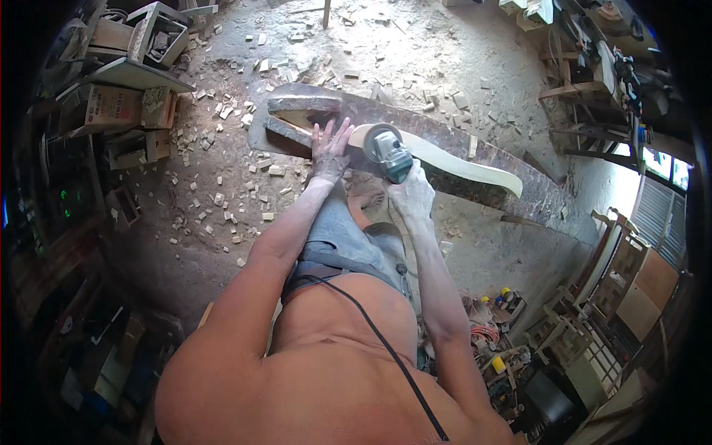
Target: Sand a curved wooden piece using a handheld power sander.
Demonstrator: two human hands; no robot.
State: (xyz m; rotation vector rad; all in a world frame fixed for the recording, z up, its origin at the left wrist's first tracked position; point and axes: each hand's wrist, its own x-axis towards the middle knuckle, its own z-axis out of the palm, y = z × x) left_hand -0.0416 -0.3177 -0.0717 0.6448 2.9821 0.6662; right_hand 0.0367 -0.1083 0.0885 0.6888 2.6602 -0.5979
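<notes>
My right hand [413, 192] grips the body of an angle grinder [392, 157], with its round disc over a curved pale wooden piece [461, 166]. Disc and wood overlap in view; I cannot tell whether they touch. The wooden piece lies along a dark, worn plank bench [500, 153] and bends in an S shape toward its right end. My left hand [331, 149] rests flat with fingers spread at the wood's left end, hiding part of it. Just beyond those fingers, dusty blocks [303, 104] form a wedge-shaped stop on the bench.
Small wood offcuts [267, 171] litter the floor on both sides of the bench. Cartons [114, 107] and boxes crowd the left. A cluttered rack [601, 83] stands far right. Wooden frames [623, 267] lean at the right; a coiled orange cord [485, 334] lies near my right elbow.
</notes>
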